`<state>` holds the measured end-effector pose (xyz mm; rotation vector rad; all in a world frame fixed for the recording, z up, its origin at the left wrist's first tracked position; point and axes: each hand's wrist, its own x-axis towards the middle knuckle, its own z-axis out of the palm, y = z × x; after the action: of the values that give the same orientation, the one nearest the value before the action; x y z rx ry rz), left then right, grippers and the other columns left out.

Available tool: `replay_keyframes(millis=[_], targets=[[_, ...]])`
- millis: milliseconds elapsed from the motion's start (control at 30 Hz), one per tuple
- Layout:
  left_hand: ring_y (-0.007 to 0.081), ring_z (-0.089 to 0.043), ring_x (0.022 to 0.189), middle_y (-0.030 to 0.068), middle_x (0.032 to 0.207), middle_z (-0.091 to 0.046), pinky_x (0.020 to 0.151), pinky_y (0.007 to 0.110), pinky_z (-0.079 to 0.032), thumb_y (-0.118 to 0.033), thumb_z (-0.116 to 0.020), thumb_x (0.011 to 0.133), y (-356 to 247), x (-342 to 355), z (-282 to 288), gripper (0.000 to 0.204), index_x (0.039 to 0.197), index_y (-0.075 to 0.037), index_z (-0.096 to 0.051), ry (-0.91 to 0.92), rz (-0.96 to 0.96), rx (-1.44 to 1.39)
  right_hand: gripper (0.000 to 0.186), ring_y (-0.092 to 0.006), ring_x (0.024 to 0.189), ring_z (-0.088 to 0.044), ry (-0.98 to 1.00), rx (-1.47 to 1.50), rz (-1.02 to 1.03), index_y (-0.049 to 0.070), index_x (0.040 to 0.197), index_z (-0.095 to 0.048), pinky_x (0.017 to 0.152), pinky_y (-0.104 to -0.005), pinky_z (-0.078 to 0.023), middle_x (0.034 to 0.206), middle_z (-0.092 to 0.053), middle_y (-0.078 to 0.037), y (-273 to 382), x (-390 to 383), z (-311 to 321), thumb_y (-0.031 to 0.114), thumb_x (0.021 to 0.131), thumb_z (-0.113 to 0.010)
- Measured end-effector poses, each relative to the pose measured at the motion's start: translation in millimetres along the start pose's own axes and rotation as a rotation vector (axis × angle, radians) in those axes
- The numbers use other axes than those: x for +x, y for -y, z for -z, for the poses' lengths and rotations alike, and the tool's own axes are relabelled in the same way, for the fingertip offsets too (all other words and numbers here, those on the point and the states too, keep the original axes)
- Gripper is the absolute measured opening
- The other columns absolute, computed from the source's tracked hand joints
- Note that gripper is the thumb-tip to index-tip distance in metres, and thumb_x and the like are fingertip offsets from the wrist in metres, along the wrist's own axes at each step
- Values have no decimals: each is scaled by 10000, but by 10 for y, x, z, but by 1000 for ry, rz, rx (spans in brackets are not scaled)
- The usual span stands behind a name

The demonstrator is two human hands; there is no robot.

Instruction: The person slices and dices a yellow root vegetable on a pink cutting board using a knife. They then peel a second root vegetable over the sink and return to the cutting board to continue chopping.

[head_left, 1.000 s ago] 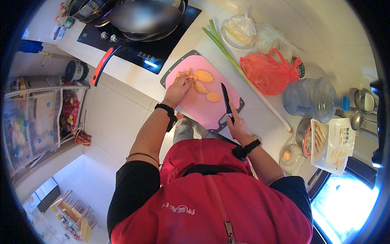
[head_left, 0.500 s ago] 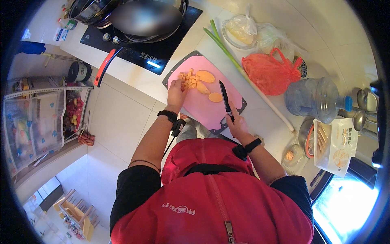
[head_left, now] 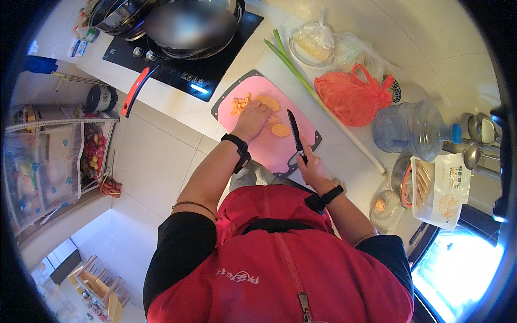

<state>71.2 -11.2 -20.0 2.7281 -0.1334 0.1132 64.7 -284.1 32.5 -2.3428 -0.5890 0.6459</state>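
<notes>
A pink cutting board [head_left: 272, 153] with dark edges lies on the counter. Small orange cubes [head_left: 240, 103] are piled at its upper left, beside orange slices [head_left: 280, 130] of some root vegetable or fruit. My left hand [head_left: 251, 119] has its fingers curled over the slices, gripping one, partly hiding it. My right hand [head_left: 311, 168] grips the handle of a black-bladed knife [head_left: 293, 126], held just right of the slices with the blade pointing away from me.
A black cooktop [head_left: 191, 81] with pans [head_left: 116, 19] is at top left. A green onion [head_left: 301, 81], red plastic bag [head_left: 347, 99], water jug [head_left: 404, 129] and plastic container [head_left: 385, 209] line the right. A shelving rack [head_left: 48, 161] stands left.
My left hand has moved rightward from the cubes onto the slices. My right hand still holds the knife in much the same place.
</notes>
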Motion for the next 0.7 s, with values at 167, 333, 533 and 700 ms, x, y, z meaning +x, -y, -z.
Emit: replay_keyframes(millis=[167,333,533,700], targets=[[292,-573,1002,103,951,-630,916,387,-464,-130,-762,689,-28,-88,105,311,961,-58,-631,-247,67,-281,679,-389,663,-638,-22,37,18,191,1532,-306,628,-441,-502,737,-619,-237,-32,37,-34,149,922,-603],[323,-581,1022,126,1011,-647,923,405,-468,-151,-767,721,28,-454,224,344,1034,-61,-657,-123,105,-281,683,-382,679,-653,-16,75,35,189,1530,-309,630,-427,-509,755,-632,-231,-43,71,-90,138,918,-608],[316,-576,1062,116,1049,-638,940,400,-476,-88,-725,726,211,-774,220,375,1095,-69,-658,112,-16,-114,655,-407,723,-664,68,-83,85,191,1524,-310,663,-467,-531,797,-653,-244,119,165,-124,173,933,-590],[311,-584,1056,111,1066,-634,916,394,-495,-79,-661,791,173,-1071,173,275,1064,-55,-658,-164,39,-257,622,-390,721,-670,330,-439,130,213,1542,-233,641,-502,-534,818,-682,-202,386,288,-66,273,980,-494]])
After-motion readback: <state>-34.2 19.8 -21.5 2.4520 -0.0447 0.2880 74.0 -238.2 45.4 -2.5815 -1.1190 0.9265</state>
